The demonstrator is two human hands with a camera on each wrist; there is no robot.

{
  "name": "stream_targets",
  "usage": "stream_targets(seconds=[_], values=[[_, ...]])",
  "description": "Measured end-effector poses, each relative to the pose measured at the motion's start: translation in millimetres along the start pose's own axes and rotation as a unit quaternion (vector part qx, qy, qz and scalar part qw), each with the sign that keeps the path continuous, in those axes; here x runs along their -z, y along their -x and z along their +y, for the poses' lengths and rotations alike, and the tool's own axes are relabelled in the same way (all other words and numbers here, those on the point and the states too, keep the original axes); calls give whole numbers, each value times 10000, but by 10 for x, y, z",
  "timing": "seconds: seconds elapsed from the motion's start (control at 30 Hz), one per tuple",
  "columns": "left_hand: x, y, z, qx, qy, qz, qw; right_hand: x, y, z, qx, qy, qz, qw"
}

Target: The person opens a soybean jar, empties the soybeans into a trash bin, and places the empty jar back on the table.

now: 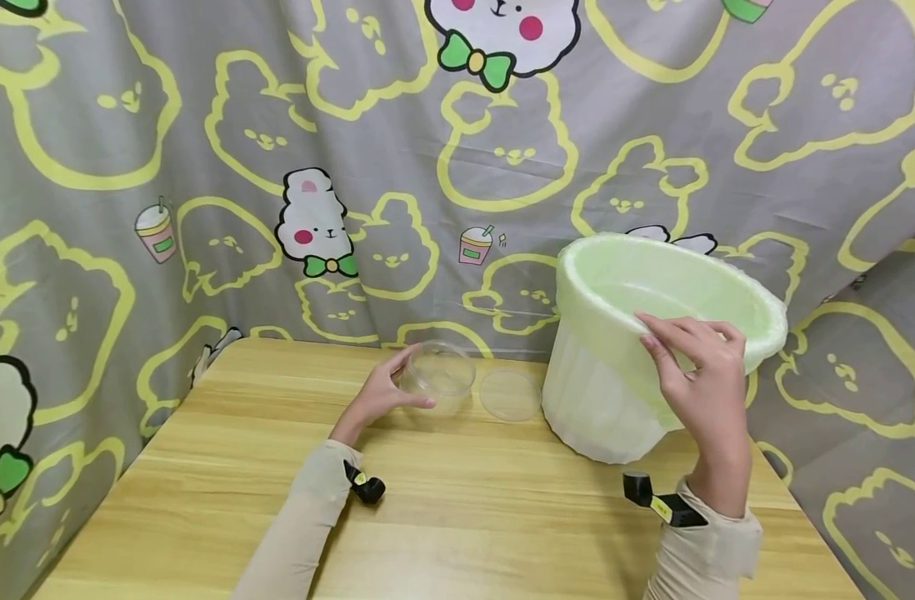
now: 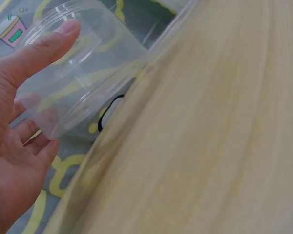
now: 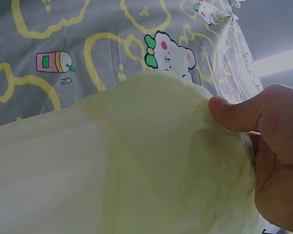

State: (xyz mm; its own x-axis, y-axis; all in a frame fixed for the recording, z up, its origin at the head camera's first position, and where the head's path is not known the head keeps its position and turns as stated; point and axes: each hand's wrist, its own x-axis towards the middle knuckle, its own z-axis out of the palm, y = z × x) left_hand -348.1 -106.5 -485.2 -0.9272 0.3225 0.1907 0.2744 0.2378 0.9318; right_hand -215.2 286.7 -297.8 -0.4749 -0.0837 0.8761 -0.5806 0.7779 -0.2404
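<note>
My left hand [image 1: 380, 390] holds a round clear plastic container [image 1: 446, 379] near the back edge of the table. Its thumb lies along the near side, and the other fingers are around the far side, partly seen through the plastic in the left wrist view. A flat clear round lid [image 1: 510, 394] lies just right of the container. My right hand [image 1: 701, 371] pinches the near rim of a white trash bin [image 1: 592, 400], over which a pale green liner [image 3: 156, 141] is folded. In the right wrist view the thumb presses the liner's outer face; the other fingertips are hidden.
The wooden table [image 1: 442, 517] reaches back to a grey patterned curtain [image 1: 397, 167] that hangs behind and at both sides. The tall bin stands at the table's back right, close against the lid.
</note>
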Motion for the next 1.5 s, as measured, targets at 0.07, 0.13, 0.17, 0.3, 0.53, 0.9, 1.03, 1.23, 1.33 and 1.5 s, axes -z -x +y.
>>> stream_targets(seconds=[0.07, 0.13, 0.17, 0.3, 0.53, 0.9, 1.03, 1.23, 1.33, 1.5], values=[[-11, 20, -19, 29, -32, 5, 10000, 6, 2, 2, -20, -21, -18, 10000], [-18, 39, -30, 10, -41, -9, 10000, 9, 1, -1, -30, -32, -19, 10000], [-23, 43, -30, 17, -33, -28, 10000, 11, -1, -6, -39, -36, -30, 10000], [-10, 62, -31, 56, 10, -134, 9999, 13, -8, -17, -52, -50, -19, 10000], [55, 64, -91, 83, 94, -391, 9992, 10, -21, -9, -58, -48, -16, 10000], [91, 66, -167, -47, 226, -676, 9974, 25, 0, -7, -108, 32, -56, 9999], [86, 61, -186, -73, 292, -718, 9970, 24, -3, -8, -106, 16, -66, 9999], [89, 64, -197, 55, 282, -782, 9965, 23, 3, -5, -126, 16, -90, 9999], [102, 65, -176, 154, 223, -763, 9967, 16, 8, -5, -156, -31, -77, 9998], [170, 87, -30, 224, -185, -512, 9983, -44, 7, -44, -250, -432, 134, 9987]])
